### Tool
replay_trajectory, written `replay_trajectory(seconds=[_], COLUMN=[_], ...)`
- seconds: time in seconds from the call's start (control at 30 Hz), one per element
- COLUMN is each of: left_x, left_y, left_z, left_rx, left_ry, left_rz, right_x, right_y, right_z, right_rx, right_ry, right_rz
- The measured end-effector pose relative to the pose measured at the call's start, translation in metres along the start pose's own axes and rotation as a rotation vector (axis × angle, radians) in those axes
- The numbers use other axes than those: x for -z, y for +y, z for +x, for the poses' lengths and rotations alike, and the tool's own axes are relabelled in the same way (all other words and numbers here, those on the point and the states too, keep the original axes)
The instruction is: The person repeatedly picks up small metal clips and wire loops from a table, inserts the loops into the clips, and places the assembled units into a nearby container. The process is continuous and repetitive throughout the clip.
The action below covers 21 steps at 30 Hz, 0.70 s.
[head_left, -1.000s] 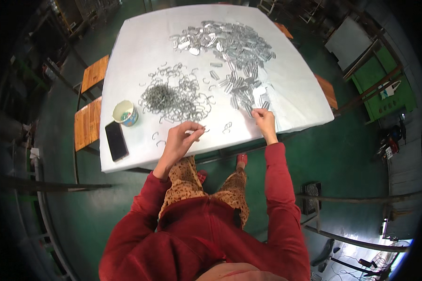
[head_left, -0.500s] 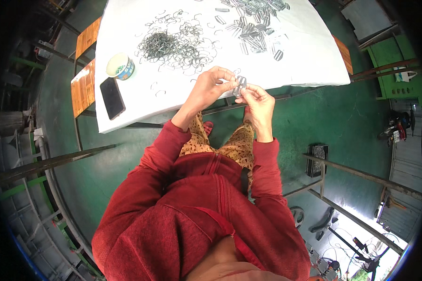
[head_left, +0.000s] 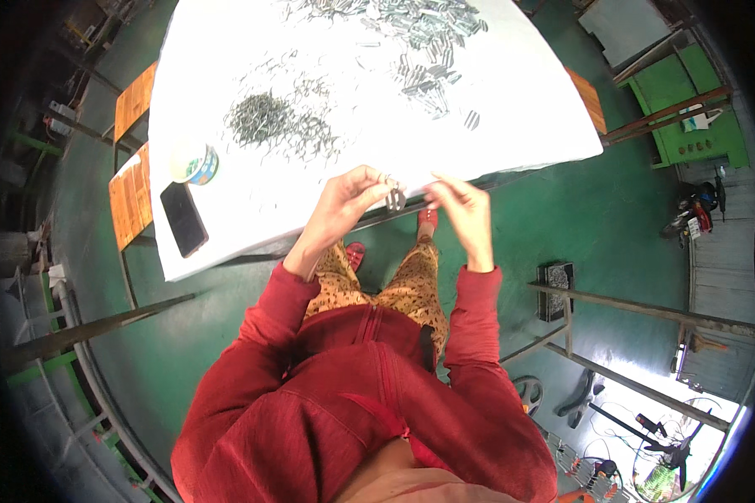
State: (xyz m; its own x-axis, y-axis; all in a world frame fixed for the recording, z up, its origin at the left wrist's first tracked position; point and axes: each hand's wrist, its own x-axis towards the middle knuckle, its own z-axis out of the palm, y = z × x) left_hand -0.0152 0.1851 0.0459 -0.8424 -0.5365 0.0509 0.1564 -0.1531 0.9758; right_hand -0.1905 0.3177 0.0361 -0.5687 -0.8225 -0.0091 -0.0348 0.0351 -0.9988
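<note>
Pinched between the thumb and fingers of my left hand [head_left: 344, 201] is a small dark slotted oval piece [head_left: 396, 199], held up at the table's near edge. My right hand [head_left: 464, 210] is just to the right of it, apart from the piece. Its fingers look spread and nothing shows in them, though the fingertips are blurred. Beyond my left hand a heap of thin dark bent wire pieces [head_left: 260, 117] lies on the white-covered table [head_left: 377, 138], with many scattered around it. Farther back and to the right are many flat striped oval pieces [head_left: 428, 80], one lying alone [head_left: 472, 120].
On the table's left side stand a white and blue tub [head_left: 200, 164] and a dark phone [head_left: 184, 220]. Wooden stools [head_left: 132, 194] are against the left edge. Metal rails [head_left: 637, 312] run at the lower right, beside a dark patterned box [head_left: 554, 291].
My right hand has come away from the slotted piece, which stays in my left hand. The whole view has shifted, showing more of the table's far part.
</note>
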Motion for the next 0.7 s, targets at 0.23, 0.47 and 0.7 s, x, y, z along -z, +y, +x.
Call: replay_trajectory(seconds=[0.23, 0.47, 0.7], left_x=[-0.018, -0.026, -0.028], left_y=[0.009, -0.003, 0.005], left_z=[-0.025, -0.042, -0.041], left_rx=[-0.035, -0.048, -0.056], left_ry=[-0.017, -0.006, -0.017], left_rz=[-0.122, 0.032, 0.028], right_x=[0.087, 0.105, 0.090], right_y=[0.051, 0.066, 0.055], right_z=[0.129, 0.170, 0.166], right_rx=[0.109, 0.476, 0.429], right_ry=[0.308, -0.001, -0.214], right_rz=[-0.969, -1.328, -1.404])
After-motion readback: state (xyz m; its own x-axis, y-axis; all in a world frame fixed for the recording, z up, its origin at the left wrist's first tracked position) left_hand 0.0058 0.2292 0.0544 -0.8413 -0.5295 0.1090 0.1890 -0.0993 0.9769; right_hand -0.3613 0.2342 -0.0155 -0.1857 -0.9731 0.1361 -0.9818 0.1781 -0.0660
